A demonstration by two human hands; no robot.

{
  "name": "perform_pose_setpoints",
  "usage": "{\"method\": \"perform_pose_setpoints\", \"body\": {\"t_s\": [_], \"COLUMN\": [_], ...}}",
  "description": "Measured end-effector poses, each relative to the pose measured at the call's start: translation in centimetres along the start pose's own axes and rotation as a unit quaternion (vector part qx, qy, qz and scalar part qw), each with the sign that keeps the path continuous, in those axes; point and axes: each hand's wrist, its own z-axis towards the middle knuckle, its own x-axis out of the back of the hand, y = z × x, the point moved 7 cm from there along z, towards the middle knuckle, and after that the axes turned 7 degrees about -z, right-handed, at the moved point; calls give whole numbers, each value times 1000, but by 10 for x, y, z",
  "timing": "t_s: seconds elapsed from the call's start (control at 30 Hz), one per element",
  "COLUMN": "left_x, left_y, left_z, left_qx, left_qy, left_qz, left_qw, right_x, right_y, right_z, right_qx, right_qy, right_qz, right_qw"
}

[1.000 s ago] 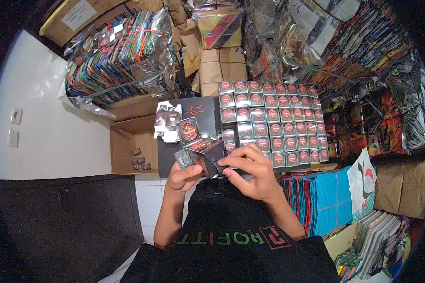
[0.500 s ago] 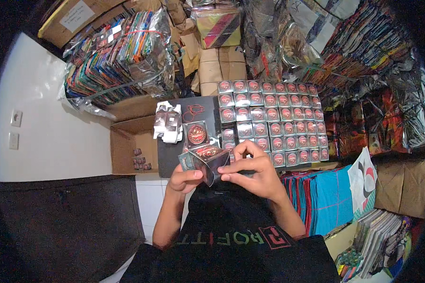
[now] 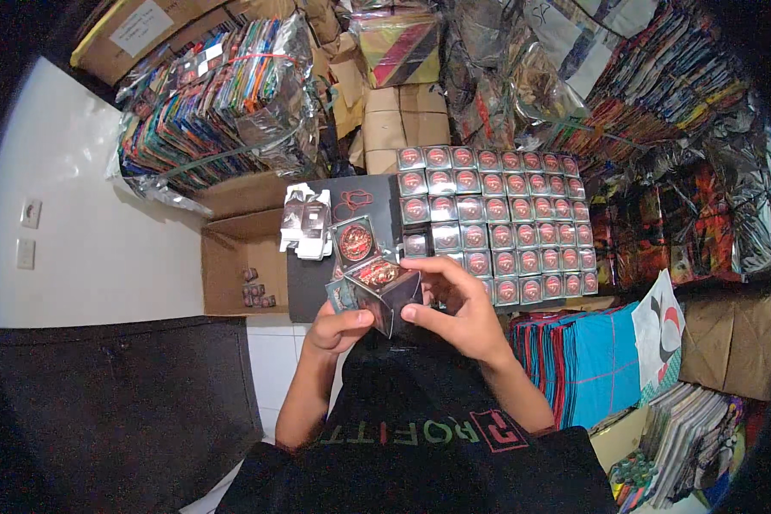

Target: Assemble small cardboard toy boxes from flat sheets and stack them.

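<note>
Between my two hands, close to my chest, is a small dark box (image 3: 384, 300) with a red and gold emblem on its upper face. My left hand (image 3: 341, 328) grips its left side, thumb pressed on the near face. My right hand (image 3: 458, 313) closes on the right side, thumb on the near face and fingers over the far edge. Just beyond it, a similar box (image 3: 354, 242) with a round red and gold emblem lies on the dark table (image 3: 377, 195). Flattened white and dark cartons (image 3: 306, 224) lie to its left, with red rubber bands (image 3: 353, 202) beside them.
Rows of small boxes with round red tops (image 3: 497, 224) cover the table's right part. An open cardboard box (image 3: 223, 265) with several small items stands at left. Plastic-wrapped bundles (image 3: 218, 103) are piled behind, and blue folded stacks (image 3: 587, 355) stand at right.
My right fingers have gone from pinching the box's near right edge to spreading along its right side and far edge. The box stays in nearly the same place.
</note>
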Motion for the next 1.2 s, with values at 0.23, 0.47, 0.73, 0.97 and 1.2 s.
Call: {"method": "perform_pose_setpoints", "body": {"t_s": [0.23, 0.47, 0.73, 0.97, 1.2], "left_x": [-4, -10, -24, -38, -14], "left_y": [14, 35, -4, 6, 10], "left_z": [11, 20, 28, 28, 18], "left_qx": [-12, -193, -8, -183, -258], "left_qy": [71, 80, 45, 97, 189], "left_qz": [210, 295, 31, 118, 194], "left_qw": [975, 932, 998, 971, 927], "right_x": [4, 15, 8, 1, 1], "right_y": [2, 14, 36, 43, 45], "right_z": [1, 8, 2, 10, 13], "right_qx": [20, -11, 27, 4, 26], "right_qy": [64, 70, 31, 52, 69], "right_qz": [-48, 82, 126, 169, 120], "right_qw": [997, 994, 991, 984, 990]}}
